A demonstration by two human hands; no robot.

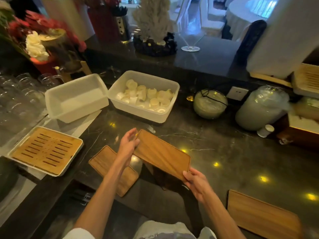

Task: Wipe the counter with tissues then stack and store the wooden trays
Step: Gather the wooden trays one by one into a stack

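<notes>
A flat wooden tray [162,153] is lifted off the dark marble counter [224,152] and tilted. My right hand [196,184] grips its near corner. My left hand [128,144] touches its far left edge with the fingers loosely apart. A second wooden tray [103,163] lies flat on the counter under my left forearm, near the front edge. A third wooden tray [262,214] lies at the near right. No tissue is visible.
Two white plastic tubs sit behind: an empty tub [76,99] and a tub of small cups [145,95]. A slatted bamboo tray [45,150] is at the left, glasses [19,94] beyond it. Jars [209,103] and slatted trays [307,81] crowd the right.
</notes>
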